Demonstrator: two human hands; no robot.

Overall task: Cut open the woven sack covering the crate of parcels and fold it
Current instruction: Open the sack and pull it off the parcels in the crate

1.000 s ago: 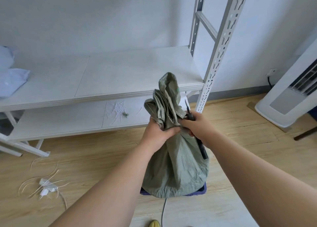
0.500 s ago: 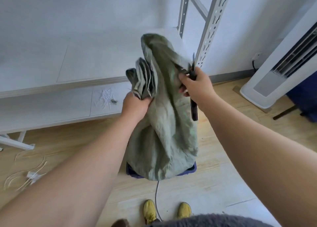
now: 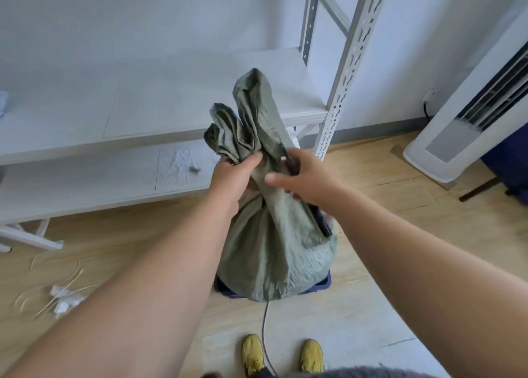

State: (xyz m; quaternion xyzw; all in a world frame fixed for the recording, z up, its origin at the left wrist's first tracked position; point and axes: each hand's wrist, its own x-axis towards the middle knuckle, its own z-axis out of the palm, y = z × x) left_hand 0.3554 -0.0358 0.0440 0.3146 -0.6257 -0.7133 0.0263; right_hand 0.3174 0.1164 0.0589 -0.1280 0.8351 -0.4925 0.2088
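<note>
Both hands bunch the neck of the green woven sack (image 3: 274, 234), which hangs over the blue crate (image 3: 324, 284) on the floor. The left hand (image 3: 237, 177) is clenched on the gathered folds; the right hand (image 3: 308, 174) pinches cloth together with a dark cutting tool (image 3: 321, 219), thumb loose. That tool could nick a finger or snag the weave, and the slack cloth may slide free.

Storeroom — slotted metal shelving (image 3: 340, 97), bare floor (image 3: 380, 194)
</note>
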